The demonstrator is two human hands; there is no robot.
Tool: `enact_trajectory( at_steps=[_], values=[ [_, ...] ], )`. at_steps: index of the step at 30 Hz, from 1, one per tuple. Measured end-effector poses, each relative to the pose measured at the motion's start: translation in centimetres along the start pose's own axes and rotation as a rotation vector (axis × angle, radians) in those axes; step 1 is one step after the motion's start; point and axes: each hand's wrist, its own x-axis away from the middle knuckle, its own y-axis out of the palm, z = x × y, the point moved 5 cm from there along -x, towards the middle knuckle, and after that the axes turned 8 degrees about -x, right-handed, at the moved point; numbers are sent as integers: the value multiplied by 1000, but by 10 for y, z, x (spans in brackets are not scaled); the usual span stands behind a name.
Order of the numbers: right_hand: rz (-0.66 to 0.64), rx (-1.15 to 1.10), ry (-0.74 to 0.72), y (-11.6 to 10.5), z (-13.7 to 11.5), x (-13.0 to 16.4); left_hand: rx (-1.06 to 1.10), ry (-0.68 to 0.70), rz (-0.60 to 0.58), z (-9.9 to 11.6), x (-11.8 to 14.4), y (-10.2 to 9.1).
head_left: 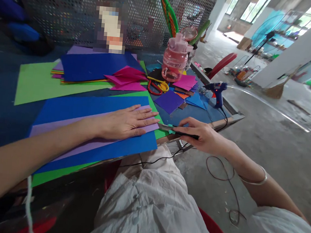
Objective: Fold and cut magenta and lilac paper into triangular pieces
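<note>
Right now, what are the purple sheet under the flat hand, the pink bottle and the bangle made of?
The purple sheet under the left hand looks like matte craft paper: thin, flat, no shine. The pink bottle seems to be see-through plastic, since light passes through it. The bangle on the right hand's wrist looks like silvery metal, though it could be something else.

Glue gun (217, 93) right of bottle (175, 58)

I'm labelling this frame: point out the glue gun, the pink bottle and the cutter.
glue gun (218, 91): head view, on its blue body.
pink bottle (174, 62): head view, on its side.
cutter (170, 129): head view, on its teal slider.
</note>
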Motion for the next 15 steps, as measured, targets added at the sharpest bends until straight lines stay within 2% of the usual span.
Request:
enact_trajectory(
  at_steps=[8, 15],
  values=[
    [13, -18, -5, 1, 2, 3, 36, -9, 32, 2, 1, -2],
    [29, -45, -50, 0, 2, 2, 46, -57, -57, 6, 0, -6]
  ],
)
